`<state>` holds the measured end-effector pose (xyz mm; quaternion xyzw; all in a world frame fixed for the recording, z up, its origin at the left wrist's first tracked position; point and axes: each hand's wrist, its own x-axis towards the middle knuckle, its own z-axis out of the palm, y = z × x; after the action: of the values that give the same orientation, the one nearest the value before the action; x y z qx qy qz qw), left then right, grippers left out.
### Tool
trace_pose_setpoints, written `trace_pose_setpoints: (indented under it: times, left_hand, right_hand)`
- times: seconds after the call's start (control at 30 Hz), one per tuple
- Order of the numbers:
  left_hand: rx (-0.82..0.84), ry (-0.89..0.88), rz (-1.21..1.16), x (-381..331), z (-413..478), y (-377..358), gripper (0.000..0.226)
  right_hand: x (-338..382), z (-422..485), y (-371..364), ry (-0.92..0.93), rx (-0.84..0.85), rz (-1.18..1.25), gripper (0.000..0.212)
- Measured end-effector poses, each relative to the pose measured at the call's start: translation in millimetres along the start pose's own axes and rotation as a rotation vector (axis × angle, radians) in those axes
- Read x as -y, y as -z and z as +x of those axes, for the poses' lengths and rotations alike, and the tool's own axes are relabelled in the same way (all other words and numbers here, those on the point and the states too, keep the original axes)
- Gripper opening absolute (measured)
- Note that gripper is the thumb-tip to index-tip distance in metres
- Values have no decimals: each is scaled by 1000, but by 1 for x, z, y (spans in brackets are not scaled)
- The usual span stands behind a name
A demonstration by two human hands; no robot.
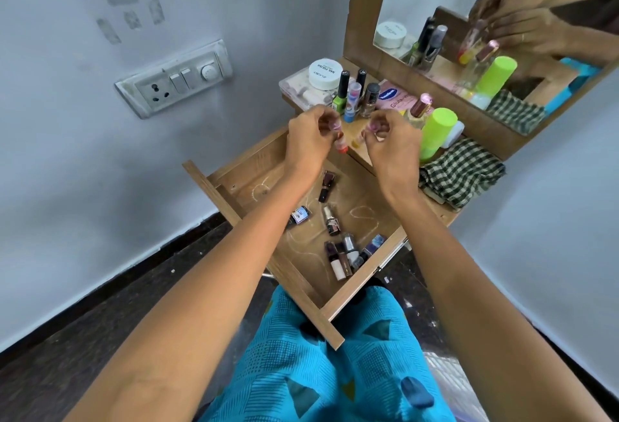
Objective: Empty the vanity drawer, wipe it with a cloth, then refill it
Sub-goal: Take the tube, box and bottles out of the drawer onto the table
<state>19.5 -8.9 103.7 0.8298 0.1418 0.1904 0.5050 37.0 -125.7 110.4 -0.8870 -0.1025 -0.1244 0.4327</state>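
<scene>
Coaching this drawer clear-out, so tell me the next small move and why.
The left hand pinches an orange-tipped bottle and the right hand a yellow-tipped bottle just above the vanity top. The drawer still holds several bottles, and the checked cloth lies unused. So probably set both down beside the nail polishes.

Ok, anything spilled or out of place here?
Yes: white chalky smears swirl across the floor of the open drawer, like spilled powder, and the small bottles inside it lie tipped over and scattered.
</scene>
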Motion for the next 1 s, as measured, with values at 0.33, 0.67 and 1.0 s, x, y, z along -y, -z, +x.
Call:
trace_pose_setpoints:
  times: [0.33,0.67,1.0]
  left_hand:
    - [36,-65,29,-10,29,-37,22]
    - [44,-34,44,1,27,-49,26]
    - [-46,123,-18,21,24,-60,17]
  right_hand:
    - [-15,34,-16,0,-24,-117,16]
    - [-25,25,-24,-83,18,-31,29]
    - [-38,24,-44,-181,18,-155,22]
